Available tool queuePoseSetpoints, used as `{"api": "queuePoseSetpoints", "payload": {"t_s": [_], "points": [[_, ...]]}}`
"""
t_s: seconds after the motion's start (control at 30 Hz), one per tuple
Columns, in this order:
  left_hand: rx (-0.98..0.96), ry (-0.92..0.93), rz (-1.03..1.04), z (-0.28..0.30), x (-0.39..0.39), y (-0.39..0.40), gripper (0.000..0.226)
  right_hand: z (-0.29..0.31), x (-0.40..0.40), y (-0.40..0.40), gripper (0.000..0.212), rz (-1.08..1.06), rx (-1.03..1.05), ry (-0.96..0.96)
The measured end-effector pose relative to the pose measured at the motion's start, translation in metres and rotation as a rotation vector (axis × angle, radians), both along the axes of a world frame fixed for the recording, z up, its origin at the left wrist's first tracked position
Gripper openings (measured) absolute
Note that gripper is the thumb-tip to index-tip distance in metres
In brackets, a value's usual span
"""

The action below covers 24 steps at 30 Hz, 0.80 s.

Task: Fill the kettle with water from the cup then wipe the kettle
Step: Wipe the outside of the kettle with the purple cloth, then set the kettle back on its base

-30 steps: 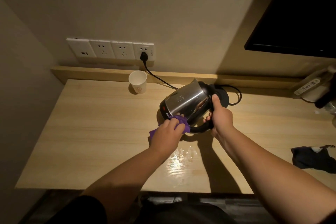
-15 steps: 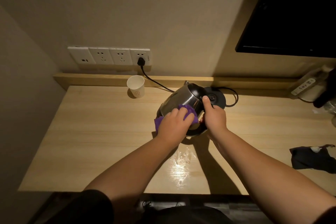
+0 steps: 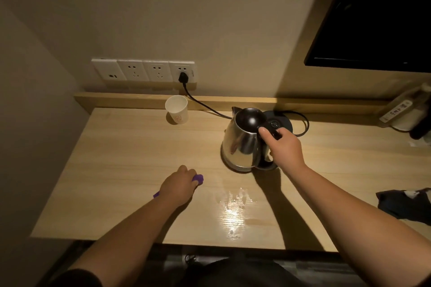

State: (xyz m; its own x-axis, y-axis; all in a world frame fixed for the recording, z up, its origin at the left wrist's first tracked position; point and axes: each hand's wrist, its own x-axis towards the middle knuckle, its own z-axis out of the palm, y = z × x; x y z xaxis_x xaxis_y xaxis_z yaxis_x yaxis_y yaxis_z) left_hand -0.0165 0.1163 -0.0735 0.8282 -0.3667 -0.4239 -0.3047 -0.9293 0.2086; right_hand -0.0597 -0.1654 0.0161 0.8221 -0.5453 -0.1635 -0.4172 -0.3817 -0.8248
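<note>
Seemingly the job is near its end, judging by how things lie on the wooden counter [image 3: 121, 154]. At about ten o'clock from the middle of the counter, near the back ledge, the white paper cup [image 3: 176, 109] stands upright and alone, well apart from both hands; whether any water remains in it cannot be told, so the pouring step looks done but is not proven. Toward seven o'clock the left hand [image 3: 178, 187] rests knuckles-up on the counter, fingers curled closed around a purple cloth [image 3: 197, 178] that peeks out at the fingertips and again at the wrist side; the cloth is off the kettle, which suggests the wiping is finished or paused. Just right of it, at six o'clock, a small puddle [image 3: 234, 200] glistens on the wood, something that may yet want mopping. At about two o'clock the steel kettle [image 3: 242, 144] stands upright on the counter, lid down, just beside its black base [image 3: 278, 123] rather than seated on it. The right hand [image 3: 283, 147] is wrapped closed around the kettle's handle from above, thumb pointing toward the lid. Setting the kettle onto the base looks like the likeliest remaining move.
</note>
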Motion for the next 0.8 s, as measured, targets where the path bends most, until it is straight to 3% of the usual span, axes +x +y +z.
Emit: {"api": "queuePoseSetpoints", "payload": {"t_s": [0.2,0.43,0.53,0.63,0.7,0.8], "points": [[-0.402,0.182,0.229,0.018,-0.003,-0.004,0.021,0.003,0.001,-0.039,0.033,0.204,-0.094,0.061],[-0.973,0.690,0.680,0.053,-0.021,-0.016,0.024,0.010,0.014,-0.072,0.035,0.366,-0.121,0.152],[-1.045,0.829,0.729,0.062,-0.023,-0.013,0.027,0.015,0.020,-0.077,0.049,0.411,-0.140,0.218],[-1.092,0.943,0.725,0.070,-0.022,-0.004,0.027,0.026,0.021,-0.065,0.068,0.405,-0.453,0.163],[-1.096,1.013,0.695,0.074,-0.021,0.003,0.031,0.044,0.017,-0.032,0.066,0.464,-0.635,0.000],[-1.082,1.048,0.625,0.081,-0.020,0.012,0.033,0.071,0.004,0.041,0.060,0.799,-0.528,-0.047]]}}
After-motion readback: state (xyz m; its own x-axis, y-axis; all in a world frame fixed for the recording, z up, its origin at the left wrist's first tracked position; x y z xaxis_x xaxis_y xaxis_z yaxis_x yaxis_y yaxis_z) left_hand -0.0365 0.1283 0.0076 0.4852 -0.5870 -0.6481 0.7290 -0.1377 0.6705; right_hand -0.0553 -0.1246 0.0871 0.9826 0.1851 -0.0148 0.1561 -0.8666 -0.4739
